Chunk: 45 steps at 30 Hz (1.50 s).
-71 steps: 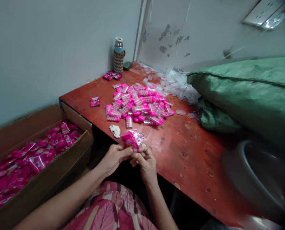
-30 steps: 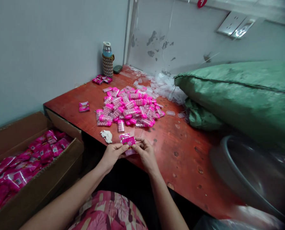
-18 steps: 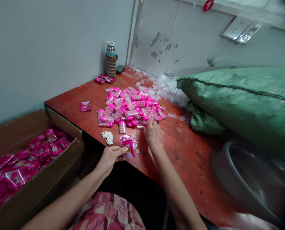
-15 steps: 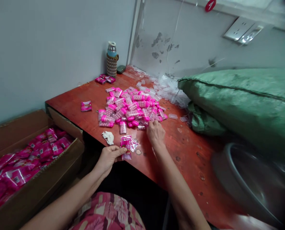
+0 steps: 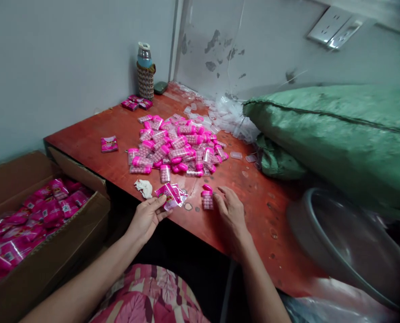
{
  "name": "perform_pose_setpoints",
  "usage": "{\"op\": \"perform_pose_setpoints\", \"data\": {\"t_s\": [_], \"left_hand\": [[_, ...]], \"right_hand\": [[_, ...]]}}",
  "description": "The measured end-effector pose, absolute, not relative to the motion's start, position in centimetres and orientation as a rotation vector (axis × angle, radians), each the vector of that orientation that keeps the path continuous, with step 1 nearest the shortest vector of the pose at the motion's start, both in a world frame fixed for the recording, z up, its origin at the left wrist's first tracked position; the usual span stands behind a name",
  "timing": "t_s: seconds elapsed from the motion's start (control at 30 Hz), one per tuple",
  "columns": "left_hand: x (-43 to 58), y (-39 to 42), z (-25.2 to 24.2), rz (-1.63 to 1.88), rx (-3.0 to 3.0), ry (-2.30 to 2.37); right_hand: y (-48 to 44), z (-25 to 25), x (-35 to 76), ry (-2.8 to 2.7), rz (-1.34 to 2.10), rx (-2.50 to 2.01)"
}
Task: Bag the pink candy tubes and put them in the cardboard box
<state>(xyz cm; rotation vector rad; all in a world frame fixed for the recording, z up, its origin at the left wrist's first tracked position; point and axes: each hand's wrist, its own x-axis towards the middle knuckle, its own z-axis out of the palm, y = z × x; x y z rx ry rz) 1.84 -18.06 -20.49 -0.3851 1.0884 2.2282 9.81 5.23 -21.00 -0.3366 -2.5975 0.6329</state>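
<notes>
Between thumb and fingers of my left hand (image 5: 150, 211) is a printed pink packet (image 5: 169, 197), held at the table's front edge. More packet film lies against it, and I cannot tell how many pieces there are. A small clear bottle of pink balls (image 5: 207, 200) with a pink cap stands apart from the pile, its lid apparently flipped up. Just right of it, my right hand (image 5: 231, 206) is open with fingers apart; whether the thumb touches the bottle is unclear. Behind both hands spreads a pile of similar pink-capped bottles (image 5: 179, 143).
A cardboard box (image 5: 75, 242) of filled pink packets stands at left. White crumpled tissue (image 5: 144, 188) lies near my left hand. Farther back are a flask (image 5: 146, 76) and clear plastic pieces (image 5: 231, 119). At right are a green sack (image 5: 327, 130) and a grey basin (image 5: 312, 220).
My right hand has come back from the pile toward me and opened; one bottle now sits beside it, away from the pile. The packet in my left hand has tilted. The view has shifted slightly.
</notes>
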Motion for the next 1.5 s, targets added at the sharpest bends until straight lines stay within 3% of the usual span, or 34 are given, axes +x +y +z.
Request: {"op": "perform_pose_setpoints", "data": {"t_s": [0.33, 0.73, 0.9, 1.17, 1.5], "left_hand": [[2.2, -18.8, -20.8, 2.234, -0.398, 1.112], [2.0, -18.6, -20.8, 2.222, -0.429, 1.057], [1.7, -18.9, -20.6, 2.236, -0.441, 1.061], [1.5, -19.0, -20.9, 2.232, -0.521, 1.034], [1.8, -18.8, -20.9, 2.269, -0.579, 1.013]], "right_hand": [[0.9, -23.2, 6.8, -2.745, 0.209, -0.261], [1.6, -23.3, 6.4, -2.733, 0.200, -0.189], [1.7, -22.5, 7.1, -2.761, 0.368, -0.148], [2.8, -20.6, 11.0, -2.601, 0.559, -0.681], [-1.2, -19.3, 9.7, -2.903, 0.140, -0.911]]}}
